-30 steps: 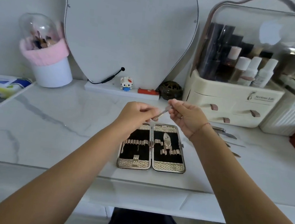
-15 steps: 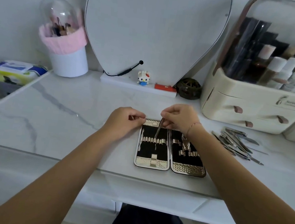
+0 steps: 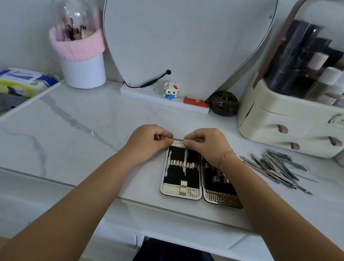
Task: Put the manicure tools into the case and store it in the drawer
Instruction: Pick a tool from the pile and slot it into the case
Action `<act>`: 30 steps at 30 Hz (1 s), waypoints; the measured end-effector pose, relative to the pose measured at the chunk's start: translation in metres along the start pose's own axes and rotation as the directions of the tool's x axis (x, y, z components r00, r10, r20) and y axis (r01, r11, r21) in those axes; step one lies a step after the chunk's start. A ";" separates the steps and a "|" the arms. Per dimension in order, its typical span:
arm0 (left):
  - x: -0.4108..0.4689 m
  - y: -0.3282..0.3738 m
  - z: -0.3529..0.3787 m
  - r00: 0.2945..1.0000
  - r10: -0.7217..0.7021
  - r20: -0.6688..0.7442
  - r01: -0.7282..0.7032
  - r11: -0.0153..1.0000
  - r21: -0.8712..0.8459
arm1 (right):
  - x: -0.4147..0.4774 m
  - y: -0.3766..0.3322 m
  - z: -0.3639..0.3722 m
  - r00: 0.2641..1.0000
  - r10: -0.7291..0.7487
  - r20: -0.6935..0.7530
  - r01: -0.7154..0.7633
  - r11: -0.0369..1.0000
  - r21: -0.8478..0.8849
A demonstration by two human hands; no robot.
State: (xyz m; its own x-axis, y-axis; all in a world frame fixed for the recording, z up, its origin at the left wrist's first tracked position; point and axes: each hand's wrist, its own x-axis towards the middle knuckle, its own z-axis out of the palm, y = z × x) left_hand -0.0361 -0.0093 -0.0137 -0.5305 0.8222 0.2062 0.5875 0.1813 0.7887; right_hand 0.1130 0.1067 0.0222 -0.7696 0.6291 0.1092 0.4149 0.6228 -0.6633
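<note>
The manicure case lies open on the marble table, two black-lined halves side by side. A thin metal tool sits in the left half, slid under the elastic band. My left hand pinches the far edge of the left half. My right hand has its fingertips closed at the same edge, right above the top end of the tool. The right half is partly hidden by my right wrist. A pile of several loose metal manicure tools lies on the table to the right of the case.
A cream cosmetics organizer with small drawers stands at the back right. Behind the case are a mirror, a small figurine and a dark round pot. A brush holder stands at the back left, beside a wipes pack.
My right hand lowered the thin tool from the air into the left half of the case and slid it under the band. My left hand came down to the case's far edge.
</note>
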 end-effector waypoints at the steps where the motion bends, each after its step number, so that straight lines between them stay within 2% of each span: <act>1: 0.000 0.000 0.000 1.000 -0.001 0.001 0.001 1.000 -0.004 | -0.003 0.001 -0.001 1.000 -0.004 0.006 0.004 1.000 0.007; 6: -0.001 0.001 0.000 1.000 -0.002 0.004 0.002 1.000 -0.006 | -0.008 0.003 -0.004 0.997 -0.047 0.054 0.051 0.996 -0.078; 15: -0.002 0.001 0.000 1.000 -0.010 0.013 0.010 1.000 -0.010 | -0.012 0.007 -0.006 0.985 -0.108 0.134 0.122 0.987 -0.105; 17: -0.002 0.001 0.000 1.000 -0.010 0.018 0.010 1.000 -0.011 | -0.015 0.009 -0.007 0.987 -0.122 0.102 0.131 0.988 -0.085; 20: -0.002 0.001 -0.001 1.000 -0.011 0.023 0.011 1.000 -0.026 | -0.027 0.019 -0.025 0.990 -0.141 -0.026 0.139 0.989 -0.056; 22: -0.003 0.001 -0.001 1.000 -0.013 0.023 0.014 0.999 -0.042 | -0.039 0.033 -0.049 0.990 -0.094 -0.105 0.085 0.993 -0.088; 25: -0.003 0.001 -0.001 0.999 -0.028 0.024 0.029 0.997 -0.065 | -0.057 0.060 -0.086 0.982 0.048 -0.183 -0.079 0.983 -0.165; 27: -0.003 0.002 -0.002 0.999 -0.029 0.027 0.031 0.997 -0.073 | -0.064 0.075 -0.098 0.974 0.137 -0.180 -0.175 0.960 -0.217; 30: -0.003 0.003 -0.002 0.999 -0.028 0.027 0.030 0.998 -0.061 | -0.066 0.085 -0.098 0.972 0.195 -0.133 -0.224 0.936 -0.270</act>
State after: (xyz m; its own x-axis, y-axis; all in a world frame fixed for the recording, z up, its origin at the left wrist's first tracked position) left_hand -0.0338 -0.0123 -0.0109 -0.5304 0.8309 0.1681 0.5328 0.1725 0.8284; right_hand 0.2469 0.1635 0.0314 -0.6029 0.7943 0.0752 0.6921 0.5676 -0.4460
